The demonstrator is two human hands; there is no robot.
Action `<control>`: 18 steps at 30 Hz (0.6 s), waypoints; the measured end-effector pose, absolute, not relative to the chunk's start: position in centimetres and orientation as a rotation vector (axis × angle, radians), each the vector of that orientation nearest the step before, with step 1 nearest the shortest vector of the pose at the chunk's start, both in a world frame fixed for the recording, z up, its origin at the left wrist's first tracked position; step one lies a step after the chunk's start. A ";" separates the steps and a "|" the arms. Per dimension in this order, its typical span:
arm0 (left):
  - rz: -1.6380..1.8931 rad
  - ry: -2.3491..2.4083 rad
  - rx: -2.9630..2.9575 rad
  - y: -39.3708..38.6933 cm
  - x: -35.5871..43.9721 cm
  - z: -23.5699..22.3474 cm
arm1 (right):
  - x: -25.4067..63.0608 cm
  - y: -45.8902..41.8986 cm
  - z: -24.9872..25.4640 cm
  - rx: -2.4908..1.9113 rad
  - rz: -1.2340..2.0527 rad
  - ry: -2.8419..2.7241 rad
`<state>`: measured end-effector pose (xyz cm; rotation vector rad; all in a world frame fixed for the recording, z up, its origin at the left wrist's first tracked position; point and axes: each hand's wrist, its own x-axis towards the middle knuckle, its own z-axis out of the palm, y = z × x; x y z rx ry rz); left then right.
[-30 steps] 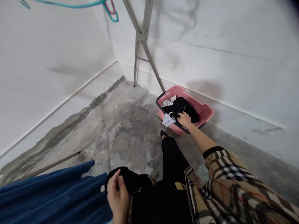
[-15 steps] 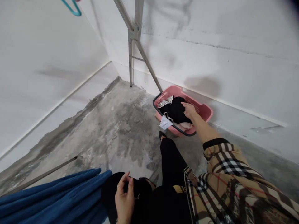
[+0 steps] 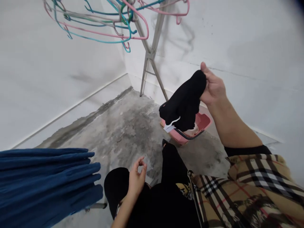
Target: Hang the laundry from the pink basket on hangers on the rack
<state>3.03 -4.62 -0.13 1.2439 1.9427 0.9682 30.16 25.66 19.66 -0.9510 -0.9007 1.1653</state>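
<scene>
My right hand (image 3: 213, 85) is raised at chest height and pinches a black garment (image 3: 184, 103) that hangs down in front of the pink laundry basket (image 3: 201, 122). A white piece of cloth (image 3: 169, 127) droops over the basket's near rim. My left hand (image 3: 137, 177) hovers low by my black-trousered knee, thumb and forefinger touching, nothing visible in them. A blue cloth (image 3: 45, 183) hangs on a rail at the lower left.
Pink and teal plastic hangers (image 3: 102, 22) dangle from a metal drying rack (image 3: 152, 57) at the top. White walls meet in a corner behind the basket. The floor (image 3: 123, 126) is bare stained concrete. My checked sleeve fills the lower right.
My right hand has lifted the black garment out of the basket and up to chest height. The view has tilted upward, bringing the hangers in. My left hand has shifted slightly right.
</scene>
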 end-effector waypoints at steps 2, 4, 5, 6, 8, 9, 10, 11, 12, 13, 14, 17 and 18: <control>0.980 1.881 1.300 -3.9 3.9 0.7 | 29.0 23.3 23.4 -0.877 1.206 -0.944; 1.013 1.810 1.352 -2.9 5.3 1.8 | 28.0 20.8 26.7 -0.794 1.248 -1.016; 1.040 1.769 1.381 -2.4 6.1 2.3 | 27.4 19.6 28.1 -0.765 1.251 -1.065; 1.080 1.729 1.413 -1.7 6.8 2.9 | 26.9 18.4 29.4 -0.739 1.248 -1.119; 1.203 1.677 1.478 -0.3 7.9 4.3 | 26.0 16.0 31.7 -0.690 1.214 -1.223; 1.300 1.675 1.487 0.4 8.0 5.1 | 25.7 15.0 32.7 -0.670 1.180 -1.260; 1.402 1.674 1.469 1.2 7.9 5.9 | 25.6 14.2 33.5 -0.654 1.136 -1.285; 1.509 1.664 1.409 1.8 7.4 6.9 | 25.6 13.6 34.2 -0.644 1.087 -1.298; 1.579 1.623 1.334 2.4 6.7 8.0 | 25.8 13.2 34.7 -0.637 1.038 -1.302; 1.616 1.566 1.236 2.9 5.6 9.2 | 26.1 13.1 35.0 -0.628 1.003 -1.300; 1.645 1.499 1.108 3.2 4.3 10.5 | 26.6 13.3 35.1 -0.613 0.993 -1.291; 1.834 1.389 0.914 3.0 0.1 15.1 | 28.0 14.5 34.6 -0.506 1.149 -1.218; 1.925 1.331 0.854 2.6 -1.3 16.9 | 28.2 15.1 34.1 -0.473 1.250 -1.182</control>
